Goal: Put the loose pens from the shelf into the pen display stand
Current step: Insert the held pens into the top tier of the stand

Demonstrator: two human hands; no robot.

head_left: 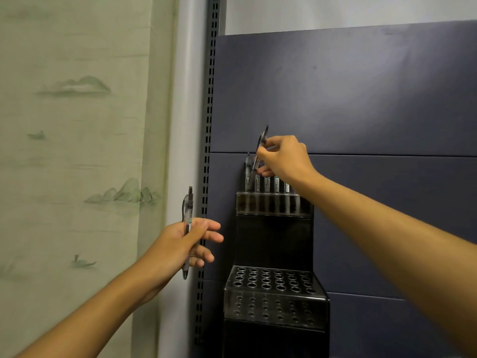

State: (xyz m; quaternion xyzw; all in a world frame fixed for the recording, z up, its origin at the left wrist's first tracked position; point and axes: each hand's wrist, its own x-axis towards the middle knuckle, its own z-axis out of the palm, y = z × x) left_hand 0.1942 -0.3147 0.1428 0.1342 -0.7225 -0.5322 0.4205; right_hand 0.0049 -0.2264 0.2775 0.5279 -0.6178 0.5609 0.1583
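Two pens are in hand: the right hand (284,157) pinches one pen (260,148), tilted, just above the stand's (273,244) filled top row (273,187), while the left hand (184,244) grips a second pen (187,228) upright beside the slotted shelf post (207,151). Insertion appears under way. Judged next: lining the tip with a free hole, the lower tier (273,282) standing empty.
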